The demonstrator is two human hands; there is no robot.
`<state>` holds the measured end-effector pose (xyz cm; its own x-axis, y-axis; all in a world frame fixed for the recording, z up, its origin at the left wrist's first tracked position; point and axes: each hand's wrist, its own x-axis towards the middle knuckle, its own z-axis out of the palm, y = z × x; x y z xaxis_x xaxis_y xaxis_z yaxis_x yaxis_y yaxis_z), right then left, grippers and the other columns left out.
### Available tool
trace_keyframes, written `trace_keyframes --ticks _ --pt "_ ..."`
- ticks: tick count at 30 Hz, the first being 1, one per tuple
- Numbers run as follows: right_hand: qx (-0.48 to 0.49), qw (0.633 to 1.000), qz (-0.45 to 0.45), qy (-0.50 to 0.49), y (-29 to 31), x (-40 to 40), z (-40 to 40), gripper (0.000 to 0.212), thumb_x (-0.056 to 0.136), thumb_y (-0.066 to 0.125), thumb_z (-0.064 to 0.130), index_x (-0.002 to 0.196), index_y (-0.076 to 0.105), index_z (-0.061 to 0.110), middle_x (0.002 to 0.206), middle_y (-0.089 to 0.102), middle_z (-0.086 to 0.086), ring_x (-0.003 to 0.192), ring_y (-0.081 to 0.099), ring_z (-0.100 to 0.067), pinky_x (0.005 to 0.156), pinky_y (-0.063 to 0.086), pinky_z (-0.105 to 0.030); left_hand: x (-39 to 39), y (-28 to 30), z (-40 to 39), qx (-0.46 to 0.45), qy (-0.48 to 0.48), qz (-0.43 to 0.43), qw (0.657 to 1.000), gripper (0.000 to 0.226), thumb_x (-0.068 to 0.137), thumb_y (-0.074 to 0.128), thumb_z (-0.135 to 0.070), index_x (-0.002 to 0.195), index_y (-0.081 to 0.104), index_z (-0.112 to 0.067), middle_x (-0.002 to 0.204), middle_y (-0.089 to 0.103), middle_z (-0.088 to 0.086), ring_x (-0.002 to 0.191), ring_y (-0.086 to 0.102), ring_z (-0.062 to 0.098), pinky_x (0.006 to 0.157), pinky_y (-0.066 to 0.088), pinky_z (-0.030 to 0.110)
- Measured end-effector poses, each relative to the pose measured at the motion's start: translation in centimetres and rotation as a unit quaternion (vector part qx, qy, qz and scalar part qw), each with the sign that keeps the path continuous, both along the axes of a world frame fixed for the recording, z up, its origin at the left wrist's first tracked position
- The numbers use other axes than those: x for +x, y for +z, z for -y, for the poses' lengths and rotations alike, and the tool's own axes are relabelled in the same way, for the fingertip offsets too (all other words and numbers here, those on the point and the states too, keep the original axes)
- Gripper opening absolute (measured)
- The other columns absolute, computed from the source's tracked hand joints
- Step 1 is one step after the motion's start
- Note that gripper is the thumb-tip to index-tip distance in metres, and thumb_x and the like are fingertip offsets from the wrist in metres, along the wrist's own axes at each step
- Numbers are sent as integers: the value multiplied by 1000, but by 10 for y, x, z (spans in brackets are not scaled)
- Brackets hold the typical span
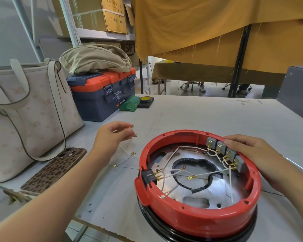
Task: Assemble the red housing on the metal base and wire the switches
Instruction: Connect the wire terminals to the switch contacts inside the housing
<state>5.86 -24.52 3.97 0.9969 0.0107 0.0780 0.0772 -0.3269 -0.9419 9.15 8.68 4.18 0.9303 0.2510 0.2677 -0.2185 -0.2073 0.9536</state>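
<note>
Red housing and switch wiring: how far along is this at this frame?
Done: the red housing sits on the metal base, and white wires already reach the switches. In hand: the left hand pinches loose wires with brass terminals, while the right hand rests on the rim by the switches. Left: a ring-terminal lead lies unattached inside.

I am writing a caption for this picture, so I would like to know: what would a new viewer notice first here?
First, the red housing on the table's near right, with a row of grey switches and white wires inside, steadied by the right hand on its far rim. To its left, the left hand pinches thin loose wires with brass ends above the table. Behind sit a blue and orange toolbox and a pale handbag.
</note>
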Motion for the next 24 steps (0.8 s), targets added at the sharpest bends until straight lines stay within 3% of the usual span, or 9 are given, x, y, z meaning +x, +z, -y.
trace_keyframes --ticks 6,10,12,17,24 --pt "0 1000 -2 5 -1 1 2 15 89 59 25 92 74 23 89 74 0 85 69 -21 80 52 -30 -4 24 9 37 -9 -20 999 3 83 67 -6 81 70 -7 71 69 8 61 68 12 61 57 21" --pt "-4 1000 7 -7 0 2 1 14 88 60 24 88 74 21 93 70 -15 79 64 -33 67 48 -25 -9 41 23 11 -40 -45 998 4 83 67 -5 85 69 -2 64 66 7 53 64 10 53 53 18" --pt "-3 1000 18 -15 0 1 -1 13 88 61 20 85 74 20 91 69 -18 73 63 -29 63 48 -26 -12 48 33 8 -63 -53 997 4 82 68 -4 86 69 -3 62 66 6 53 64 11 52 52 17" --pt "-50 996 52 -62 -2 2 -5 11 86 63 22 82 74 23 79 72 3 73 64 -12 63 45 -21 -21 56 64 53 -136 -56 988 5 81 68 -2 85 69 -2 57 66 4 49 61 10 51 52 18" --pt "-116 986 72 -91 -2 2 -5 6 83 63 23 80 67 21 74 68 8 71 60 -5 54 39 -10 -22 48 111 101 -215 -91 967 3 82 66 0 81 68 -2 55 64 4 49 60 11 50 50 18"
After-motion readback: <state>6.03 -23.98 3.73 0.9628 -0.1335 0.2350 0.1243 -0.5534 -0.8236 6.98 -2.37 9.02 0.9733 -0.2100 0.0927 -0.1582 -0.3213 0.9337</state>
